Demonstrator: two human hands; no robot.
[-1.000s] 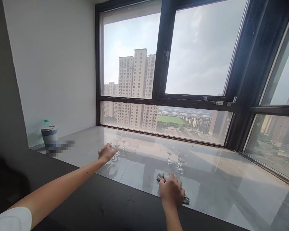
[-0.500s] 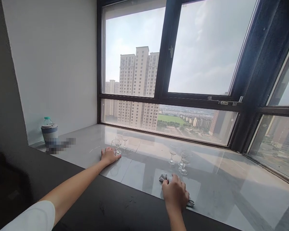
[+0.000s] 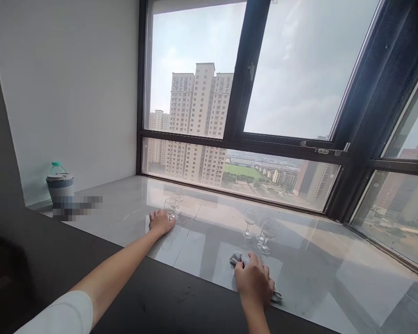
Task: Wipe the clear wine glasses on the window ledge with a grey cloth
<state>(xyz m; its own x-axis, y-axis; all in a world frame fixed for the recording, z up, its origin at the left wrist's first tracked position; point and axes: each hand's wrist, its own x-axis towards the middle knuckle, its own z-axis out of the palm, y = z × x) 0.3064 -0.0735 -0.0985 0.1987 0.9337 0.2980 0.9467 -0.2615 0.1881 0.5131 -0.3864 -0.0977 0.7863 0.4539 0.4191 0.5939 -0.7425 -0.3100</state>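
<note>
My left hand [image 3: 161,221] lies low on the glossy grey windowsill [image 3: 310,273], its fingers curled at the foot of a small stemmed glass [image 3: 170,206]. A second small glass [image 3: 179,201] stands just behind that one. My right hand [image 3: 253,280] is closed over a crumpled grey cloth [image 3: 235,259] and presses it onto the sill near the front edge. Just beyond the cloth stands a close group of clear stemmed glasses [image 3: 267,233], upright and apart from my hand.
A capped plastic bottle behind a round blue-and-white container [image 3: 60,185] stands in the far left corner by the white wall. A dark counter [image 3: 167,301] runs along the sill's near edge. Black-framed windows [image 3: 245,144] close off the back and right.
My left hand came down from the glass's bowl to the sill at its foot. My right hand stayed on the cloth. The view drifted slightly left.
</note>
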